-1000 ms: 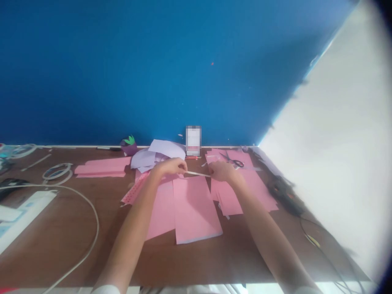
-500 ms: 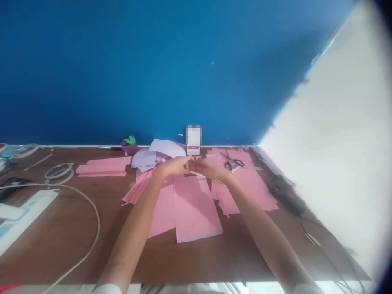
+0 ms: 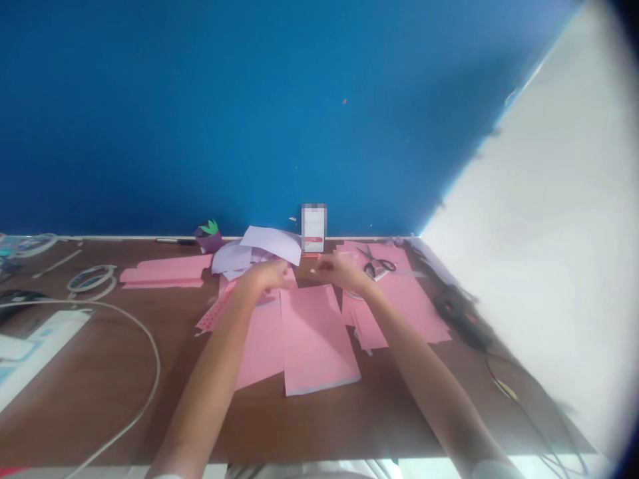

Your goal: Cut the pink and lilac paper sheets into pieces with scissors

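My left hand (image 3: 267,274) is over the far left corner of the pink sheets, beside crumpled lilac paper (image 3: 272,243). Its fingers are curled down, and whatever they may pinch is hidden. To its right, my right hand (image 3: 343,269) has its fingers pinched together, with a small whitish piece (image 3: 313,271) at the tips. Below and between the hands lies a pink paper sheet (image 3: 319,339) with a greyish strip along its near edge. Another pink sheet (image 3: 262,346) lies partly under it on the left.
Black-handled scissors (image 3: 382,266) rest on pink paper (image 3: 419,309) at right. A phone (image 3: 313,229) leans against the blue wall. Folded pink paper (image 3: 167,271), tape rolls (image 3: 92,283), a white cable (image 3: 157,359) and a power strip (image 3: 44,352) lie left. A dark tool (image 3: 462,316) with a cord sits right.
My hands, close together over the far edge of the pink sheet before, have moved apart: the left one leftward, the right one slightly. The whitish strip beneath the right hand no longer shows there.
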`<state>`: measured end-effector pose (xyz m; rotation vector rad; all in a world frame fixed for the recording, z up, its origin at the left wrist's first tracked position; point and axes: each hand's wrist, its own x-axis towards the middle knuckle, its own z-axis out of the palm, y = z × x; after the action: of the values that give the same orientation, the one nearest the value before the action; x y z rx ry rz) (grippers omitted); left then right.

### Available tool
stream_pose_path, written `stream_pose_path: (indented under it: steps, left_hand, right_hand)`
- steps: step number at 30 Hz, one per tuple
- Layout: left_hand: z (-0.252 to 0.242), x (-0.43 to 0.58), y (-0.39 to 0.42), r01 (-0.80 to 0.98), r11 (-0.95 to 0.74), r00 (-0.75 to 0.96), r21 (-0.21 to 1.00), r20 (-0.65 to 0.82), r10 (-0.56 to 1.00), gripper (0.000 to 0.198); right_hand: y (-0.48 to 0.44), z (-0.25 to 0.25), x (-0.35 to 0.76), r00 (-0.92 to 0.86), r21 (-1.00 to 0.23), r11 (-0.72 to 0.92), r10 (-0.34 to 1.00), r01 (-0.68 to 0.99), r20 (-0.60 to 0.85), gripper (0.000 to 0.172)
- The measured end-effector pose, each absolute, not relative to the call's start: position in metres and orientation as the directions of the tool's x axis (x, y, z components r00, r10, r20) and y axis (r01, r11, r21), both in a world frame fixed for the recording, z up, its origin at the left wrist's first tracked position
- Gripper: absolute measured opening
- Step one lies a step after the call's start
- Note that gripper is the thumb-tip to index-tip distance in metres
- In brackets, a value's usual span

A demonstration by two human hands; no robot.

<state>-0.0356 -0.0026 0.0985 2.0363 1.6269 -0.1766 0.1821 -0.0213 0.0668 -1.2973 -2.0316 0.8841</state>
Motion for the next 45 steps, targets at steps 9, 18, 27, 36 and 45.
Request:
stream_pose_path:
  steps: [9, 18, 27, 36, 45]
  left_hand:
    - [0.049, -0.048, -0.026, 0.955, -0.204, 0.257, 0.217, -0.255, 0.932, 0.037]
    - [0.042, -0.043, -0.034, 0.908, -0.217, 0.287, 0.358, -0.156, 0.945, 0.024]
    - [0.054, -0.038, -0.016, 0.728, -0.274, 0.382, 0.629, -0.040, 0.923, 0.015]
    - [0.104, -0.005, -0.001, 0.447, -0.261, 0.279, 0.856, 0.143, 0.949, 0.026]
    - [0.088, 0.009, 0.003, 0.389, -0.269, 0.269, 0.881, 0.171, 0.948, 0.025]
  right_hand:
    - [-0.022, 0.078, 0.199, -0.389, -0.678, 0.334, 0.918, 0.655, 0.077, 0.015]
    - [-0.024, 0.087, 0.203, -0.378, -0.649, 0.346, 0.921, 0.678, 0.096, 0.015]
    - [-0.022, 0.084, 0.206, -0.329, -0.653, 0.338, 0.934, 0.678, 0.142, 0.010]
    - [-0.023, 0.099, 0.199, -0.230, -0.798, 0.400, 0.916, 0.452, 0.329, 0.018]
    - [-0.023, 0.093, 0.190, -0.154, -0.885, 0.308, 0.950, 0.350, 0.270, 0.019]
